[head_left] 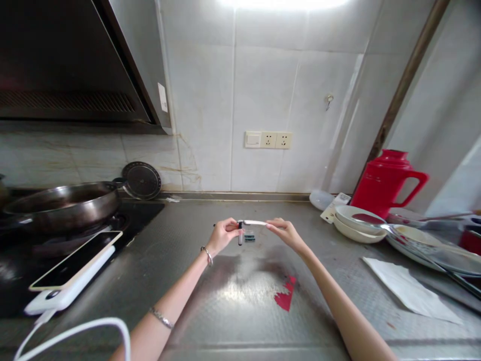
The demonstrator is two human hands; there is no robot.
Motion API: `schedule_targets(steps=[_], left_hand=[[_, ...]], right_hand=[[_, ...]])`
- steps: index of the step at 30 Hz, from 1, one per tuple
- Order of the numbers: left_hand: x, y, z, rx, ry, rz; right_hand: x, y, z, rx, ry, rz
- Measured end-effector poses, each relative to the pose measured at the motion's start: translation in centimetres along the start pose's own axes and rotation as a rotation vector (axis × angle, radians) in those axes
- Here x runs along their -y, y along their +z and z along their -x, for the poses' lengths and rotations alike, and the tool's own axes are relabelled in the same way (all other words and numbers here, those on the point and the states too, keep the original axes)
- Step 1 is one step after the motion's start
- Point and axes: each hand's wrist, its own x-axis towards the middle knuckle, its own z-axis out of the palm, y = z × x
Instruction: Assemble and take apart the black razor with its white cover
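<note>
Above the middle of the counter, my left hand [224, 235] pinches the upright dark-and-silver part of a small tool. From its top a slim white bar [255, 222] reaches across to my right hand [284, 232], whose fingertips are closed on its far end. The tool's exact kind is too small to make out. A small dark green piece [249, 236] shows just behind and below it, partly see-through at its top. Closer to me, a torn red scrap [284, 296] lies flat on the metal counter [240, 326], between my forearms.
At left, a steel pan [71, 200] sits on the black cooktop, with a phone [77, 260] on a white power bank [71, 283] and its cable. To the right are stacked bowls [356, 231], a red thermos jug [387, 180], plates and a white napkin [409, 288].
</note>
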Motion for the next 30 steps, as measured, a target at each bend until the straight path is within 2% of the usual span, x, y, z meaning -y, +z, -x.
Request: schedule_targets(steps=[5,8,14,30], left_hand=[[0.07,-0.04,-0.03,-0.008,-0.011,0.003],[0.31,0.05,-0.07,0.012,-0.009,-0.009],[0.59,0.14,-0.03,0.018,-0.011,-0.014],[-0.19,0.44,0.23,0.052,0.007,-0.044]], right_hand=[[0.10,0.04,0.02,-0.062,0.006,-0.017],[0.33,0.09,-0.03,-0.048,-0.025,-0.024],[0.25,-0.02,-0.03,-0.061,0.017,-0.005],[0.17,0.46,0.03,-0.002,-0.010,-0.043]])
